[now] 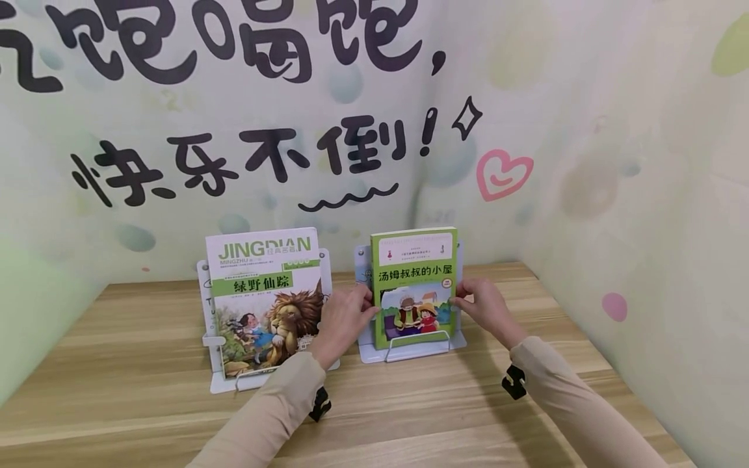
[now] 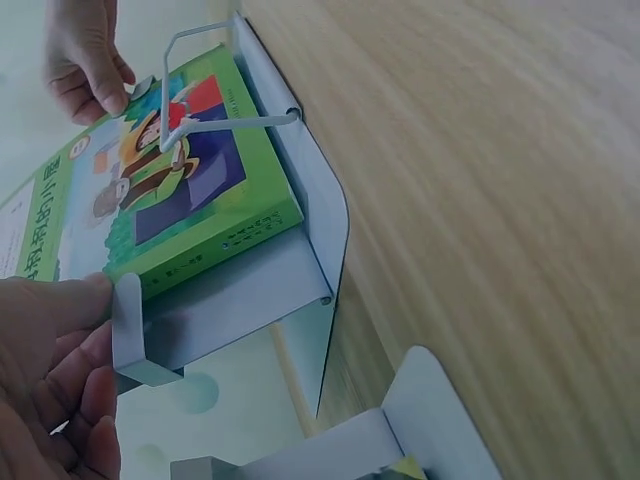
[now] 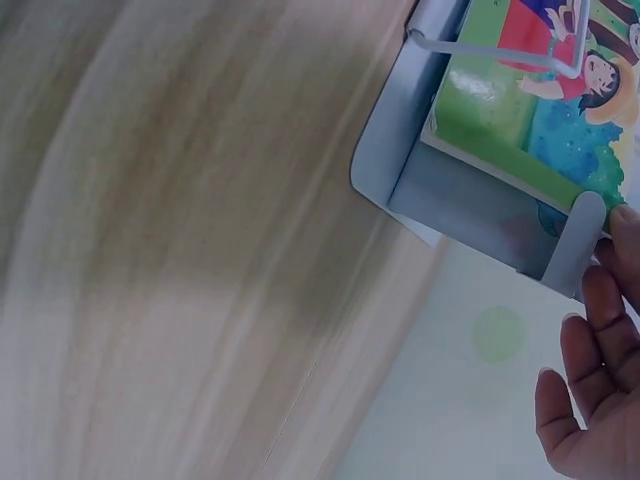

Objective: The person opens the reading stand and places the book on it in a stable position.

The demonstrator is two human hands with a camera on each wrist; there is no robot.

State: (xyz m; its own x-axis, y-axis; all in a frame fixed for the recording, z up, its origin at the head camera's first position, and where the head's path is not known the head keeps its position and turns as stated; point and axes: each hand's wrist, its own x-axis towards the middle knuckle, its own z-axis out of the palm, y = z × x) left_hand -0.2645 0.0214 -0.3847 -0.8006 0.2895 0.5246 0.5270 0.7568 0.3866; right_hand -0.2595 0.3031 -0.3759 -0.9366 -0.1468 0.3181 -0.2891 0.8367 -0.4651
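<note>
A green storybook (image 1: 417,286) stands upright on a pale metal book stand (image 1: 370,354), behind its white wire front rest (image 2: 235,123). At the book's left edge, my left hand (image 1: 345,320) pinches with the thumb near the cover and the other fingers curled at the side. My right hand (image 1: 484,307) grips the opposite edge, thumb at the cover, its lower fingers loosely bent in the right wrist view. Beside the thumb and fingertips there, a side tab (image 3: 577,245) of the stand juts out. The fingers' contact behind the book is hidden.
To the left, a larger white and green book (image 1: 266,305) with a lion cover leans on a second book stand (image 1: 222,383). Both stand on a wood-grain table (image 1: 409,416), in front of a printed wall hanging (image 1: 556,130). My left forearm passes close to the larger book.
</note>
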